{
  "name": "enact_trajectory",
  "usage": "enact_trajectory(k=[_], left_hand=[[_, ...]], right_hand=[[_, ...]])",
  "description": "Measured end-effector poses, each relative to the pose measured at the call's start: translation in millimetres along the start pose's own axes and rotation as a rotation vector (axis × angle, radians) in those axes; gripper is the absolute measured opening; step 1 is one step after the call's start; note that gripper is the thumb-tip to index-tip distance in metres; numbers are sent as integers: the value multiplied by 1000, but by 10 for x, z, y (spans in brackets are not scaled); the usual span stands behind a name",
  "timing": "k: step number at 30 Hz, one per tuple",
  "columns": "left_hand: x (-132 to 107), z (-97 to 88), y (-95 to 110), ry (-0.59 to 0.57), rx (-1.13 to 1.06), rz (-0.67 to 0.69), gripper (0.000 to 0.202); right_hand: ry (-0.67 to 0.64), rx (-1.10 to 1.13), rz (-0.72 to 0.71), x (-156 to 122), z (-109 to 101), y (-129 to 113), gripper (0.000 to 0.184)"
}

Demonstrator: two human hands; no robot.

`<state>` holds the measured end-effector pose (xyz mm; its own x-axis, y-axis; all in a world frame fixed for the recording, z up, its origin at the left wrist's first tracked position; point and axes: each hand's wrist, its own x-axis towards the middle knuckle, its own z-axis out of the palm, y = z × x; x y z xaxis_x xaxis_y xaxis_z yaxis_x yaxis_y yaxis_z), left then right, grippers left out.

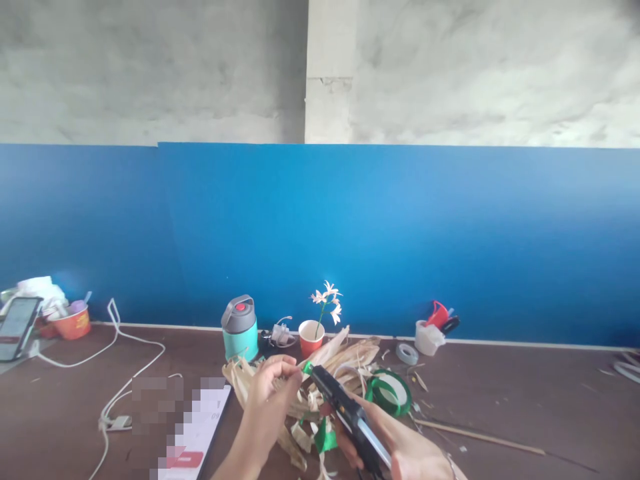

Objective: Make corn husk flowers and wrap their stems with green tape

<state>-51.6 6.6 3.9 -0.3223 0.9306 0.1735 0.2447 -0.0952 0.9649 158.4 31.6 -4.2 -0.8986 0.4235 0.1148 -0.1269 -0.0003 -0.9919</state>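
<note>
My right hand is closed around a black glue gun, with a clear glue stick along its back part. The gun's front end points up and left, towards my left hand. That hand is closed in a pinch, its fingertips close to a small green bit at the gun's tip. Whether the green bit belongs to the gun or sits in my fingers I cannot tell. Under and behind both hands lie dry corn husks. A green ribbon roll rests beside my right hand.
Behind the husks, a red paper cup holds a stem of pale flowers. A teal flask stands left of it. White cables, a phone, a tape roll, a white cup and a thin stick surround them.
</note>
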Motion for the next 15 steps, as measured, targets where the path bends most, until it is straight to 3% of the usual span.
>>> enact_trajectory(k=[7,12,15], left_hand=[[11,20,-74,-35,67,34,27],[29,21,-106,-47,83,36,26],[25,20,-116,-51,82,34,28]], right_hand=[[0,-4,9,18,15,-59,102],[7,124,33,23,-33,68,113],[83,121,30,4,-77,179,102]])
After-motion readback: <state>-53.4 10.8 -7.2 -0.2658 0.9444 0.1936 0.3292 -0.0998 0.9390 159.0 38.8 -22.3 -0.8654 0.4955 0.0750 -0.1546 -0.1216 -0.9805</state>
